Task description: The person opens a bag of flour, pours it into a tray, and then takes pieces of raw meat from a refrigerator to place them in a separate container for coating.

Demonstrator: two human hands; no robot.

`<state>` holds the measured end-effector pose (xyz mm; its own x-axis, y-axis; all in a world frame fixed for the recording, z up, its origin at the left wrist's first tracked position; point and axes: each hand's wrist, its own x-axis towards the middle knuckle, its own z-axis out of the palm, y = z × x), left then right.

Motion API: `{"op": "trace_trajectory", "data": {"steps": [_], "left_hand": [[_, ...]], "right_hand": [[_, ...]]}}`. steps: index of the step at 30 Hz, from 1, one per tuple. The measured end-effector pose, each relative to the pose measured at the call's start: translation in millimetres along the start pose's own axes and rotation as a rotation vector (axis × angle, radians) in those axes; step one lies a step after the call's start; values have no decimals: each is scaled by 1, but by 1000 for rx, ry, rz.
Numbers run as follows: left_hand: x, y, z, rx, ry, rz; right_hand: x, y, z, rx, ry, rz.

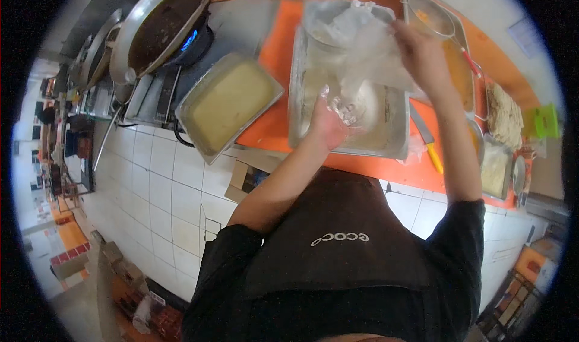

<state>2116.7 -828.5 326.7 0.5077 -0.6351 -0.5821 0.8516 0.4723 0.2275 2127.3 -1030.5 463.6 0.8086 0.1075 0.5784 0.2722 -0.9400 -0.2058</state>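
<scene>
My left hand (334,118), its fingertips coated in white flour, is low over a large metal tray (296,136) of flour. Its fingers are curled palm up, and whether something lies in them cannot be told. My right hand (414,52) is blurred at the tray's upper right side, beside a pale, blurred sheet or cloud of flour (373,54) that reaches over the tray. Whether its fingers hold anything is unclear. Behind, a round metal bowl or sieve (316,23) with a whitish plastic bag or flour sits at the tray's far end.
A metal pan of pale yellow liquid (230,102) stands left of the tray. Beyond it, a wok of dark oil (167,25) is over a blue flame. At right are a yellow-handled knife (426,138), a red-handled strainer (429,16), containers and a green container (546,120).
</scene>
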Motion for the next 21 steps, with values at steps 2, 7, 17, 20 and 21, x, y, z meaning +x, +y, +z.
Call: {"op": "trace_trajectory", "data": {"steps": [2, 7, 17, 20, 21], "left_hand": [[-1, 6, -3, 16, 26, 71], [8, 12, -18, 207, 29, 210], [61, 16, -28, 436, 99, 262], [73, 23, -37, 459, 110, 294], [76, 23, -35, 460, 107, 290]], "right_hand": [[9, 1, -5, 7, -82, 50], [30, 1, -27, 22, -87, 131], [2, -1, -25, 0, 22, 120], [-16, -11, -28, 63, 87, 214], [-29, -5, -30, 15, 94, 137]]}}
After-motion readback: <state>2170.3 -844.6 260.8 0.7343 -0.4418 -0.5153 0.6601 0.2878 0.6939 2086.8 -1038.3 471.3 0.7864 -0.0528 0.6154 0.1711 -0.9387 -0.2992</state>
